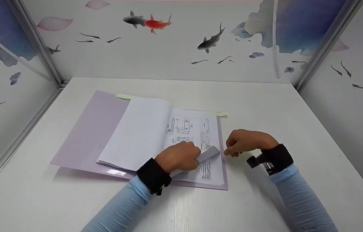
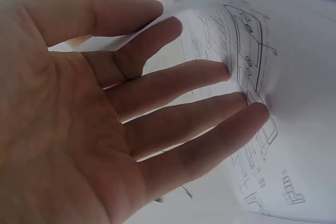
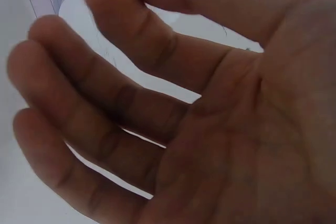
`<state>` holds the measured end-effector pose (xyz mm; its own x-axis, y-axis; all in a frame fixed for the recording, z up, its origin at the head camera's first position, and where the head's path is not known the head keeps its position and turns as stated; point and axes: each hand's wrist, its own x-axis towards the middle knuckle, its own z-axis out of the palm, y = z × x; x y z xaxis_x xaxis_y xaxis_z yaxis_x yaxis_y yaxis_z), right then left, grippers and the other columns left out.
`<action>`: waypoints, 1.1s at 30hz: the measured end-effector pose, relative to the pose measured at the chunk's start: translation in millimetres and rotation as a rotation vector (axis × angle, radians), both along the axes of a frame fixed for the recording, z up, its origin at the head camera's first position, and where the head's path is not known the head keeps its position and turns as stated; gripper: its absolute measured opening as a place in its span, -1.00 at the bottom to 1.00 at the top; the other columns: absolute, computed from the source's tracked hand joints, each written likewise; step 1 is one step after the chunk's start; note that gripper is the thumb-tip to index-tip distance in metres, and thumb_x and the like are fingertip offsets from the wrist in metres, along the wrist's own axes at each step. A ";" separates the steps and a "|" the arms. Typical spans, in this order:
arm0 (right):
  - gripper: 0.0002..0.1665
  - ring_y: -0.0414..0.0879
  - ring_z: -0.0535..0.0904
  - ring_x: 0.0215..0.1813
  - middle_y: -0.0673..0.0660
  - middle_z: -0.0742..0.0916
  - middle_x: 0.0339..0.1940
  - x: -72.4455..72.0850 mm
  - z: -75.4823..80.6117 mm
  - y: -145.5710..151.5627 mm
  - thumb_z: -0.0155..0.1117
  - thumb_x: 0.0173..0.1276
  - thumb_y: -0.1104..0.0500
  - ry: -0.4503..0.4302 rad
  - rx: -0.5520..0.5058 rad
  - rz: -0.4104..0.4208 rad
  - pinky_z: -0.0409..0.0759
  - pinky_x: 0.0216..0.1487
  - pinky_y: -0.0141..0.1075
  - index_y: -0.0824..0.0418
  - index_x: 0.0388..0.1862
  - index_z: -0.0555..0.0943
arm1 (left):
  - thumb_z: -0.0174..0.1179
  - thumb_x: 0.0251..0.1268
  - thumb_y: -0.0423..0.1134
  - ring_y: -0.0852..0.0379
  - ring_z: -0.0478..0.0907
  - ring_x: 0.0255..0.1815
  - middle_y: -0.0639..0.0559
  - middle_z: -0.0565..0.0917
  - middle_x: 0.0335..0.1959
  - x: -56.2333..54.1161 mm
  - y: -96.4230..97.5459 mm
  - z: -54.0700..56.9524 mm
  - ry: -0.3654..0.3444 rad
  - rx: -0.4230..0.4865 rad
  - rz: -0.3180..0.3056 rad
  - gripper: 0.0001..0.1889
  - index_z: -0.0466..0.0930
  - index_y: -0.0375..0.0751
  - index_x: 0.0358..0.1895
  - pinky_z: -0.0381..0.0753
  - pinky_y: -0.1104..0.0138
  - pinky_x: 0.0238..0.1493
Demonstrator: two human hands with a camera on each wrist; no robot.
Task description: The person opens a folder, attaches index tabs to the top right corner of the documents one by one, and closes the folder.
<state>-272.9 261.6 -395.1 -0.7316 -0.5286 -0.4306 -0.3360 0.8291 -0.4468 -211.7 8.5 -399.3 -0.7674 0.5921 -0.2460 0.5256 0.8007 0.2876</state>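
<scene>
A lavender folder [image 1: 88, 129] lies spread on the table, with blank white sheets [image 1: 136, 132] turned over to its left side and a page of technical drawings [image 1: 195, 124] on its right. My left hand [image 1: 181, 157] pinches the edge of a lifted page [image 1: 209, 153] between thumb and index finger. In the left wrist view the other fingers reach along this curved page [image 2: 302, 98] with its line drawings. Just right of the folder's edge is my right hand [image 1: 249, 141], its fingers loosely bent. The right wrist view shows nothing in its palm [image 3: 220, 135].
Pale green tabs stick out at the top of the left sheets [image 1: 124, 96] and of the right page [image 1: 220, 114]. The white table [image 1: 258, 106] is bounded by a back wall [image 1: 168, 61] printed with fish, and by side panels.
</scene>
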 end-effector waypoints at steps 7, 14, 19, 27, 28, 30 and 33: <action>-0.72 -0.19 0.42 -0.54 -0.01 0.58 -0.65 0.2 -19.8 -17.2 0.49 0.30 0.00 -0.061 0.053 -0.033 0.31 -0.47 -0.37 0.12 -0.52 0.76 | 0.15 0.27 -0.28 0.14 0.37 -0.57 0.07 0.49 -0.57 -0.1 -1.3 -3.5 0.028 0.013 0.001 -0.91 0.57 -0.15 -0.40 0.35 0.35 -0.51; -0.80 -0.14 0.45 -0.58 0.00 0.55 -0.69 2.4 -30.7 -23.8 0.57 0.23 0.06 -0.024 0.094 -0.132 0.38 -0.48 -0.34 0.13 -0.47 0.76 | 0.17 0.32 -0.23 0.15 0.38 -0.59 0.10 0.48 -0.59 -1.7 -1.4 -5.8 0.000 0.035 0.010 -0.86 0.57 -0.13 -0.42 0.35 0.36 -0.52; -0.83 -0.14 0.48 -0.56 0.01 0.58 -0.67 4.8 -33.8 -26.9 0.56 0.23 0.06 -0.014 0.100 -0.151 0.42 -0.46 -0.34 0.11 -0.41 0.77 | 0.18 0.34 -0.24 0.15 0.38 -0.58 0.07 0.48 -0.57 -1.1 -9.8 -5.7 0.083 0.039 0.012 -0.87 0.57 -0.15 -0.39 0.35 0.35 -0.54; -0.80 -0.12 0.51 -0.52 0.02 0.59 -0.65 4.9 -32.7 -24.9 0.58 0.22 0.06 0.007 0.124 -0.189 0.44 -0.41 -0.33 0.15 -0.41 0.76 | 0.18 0.26 -0.33 0.17 0.23 -0.64 0.08 0.39 -0.66 12.9 -44.8 -8.6 0.510 0.138 0.175 -0.83 0.54 -0.20 -0.51 0.23 0.32 -0.65; -0.79 -0.12 0.51 -0.51 0.03 0.59 -0.65 4.5 -32.2 -25.1 0.58 0.22 0.06 0.010 0.125 -0.192 0.44 -0.41 -0.33 0.16 -0.40 0.76 | 0.18 0.25 -0.34 0.18 0.20 -0.65 0.10 0.33 -0.68 15.6 -51.5 -9.0 0.559 0.151 0.214 -0.81 0.51 -0.19 -0.55 0.19 0.32 -0.67; -0.79 -0.11 0.52 -0.50 0.03 0.60 -0.64 3.8 -31.3 -25.9 0.58 0.21 0.06 0.014 0.120 -0.192 0.45 -0.40 -0.32 0.17 -0.39 0.76 | 0.20 0.22 -0.36 0.19 0.15 -0.66 0.12 0.24 -0.71 21.3 -66.1 -10.1 0.645 0.165 0.291 -0.77 0.48 -0.19 -0.60 0.13 0.34 -0.69; -0.78 -0.11 0.53 -0.50 0.03 0.61 -0.63 3.1 -30.6 -26.7 0.58 0.21 0.05 0.013 0.107 -0.183 0.46 -0.40 -0.33 0.17 -0.38 0.77 | 0.23 0.18 -0.37 0.18 0.14 -0.69 0.11 0.23 -0.75 29.0 -87.9 -13.6 0.726 0.149 0.388 -0.77 0.49 -0.22 -0.61 0.10 0.33 -0.71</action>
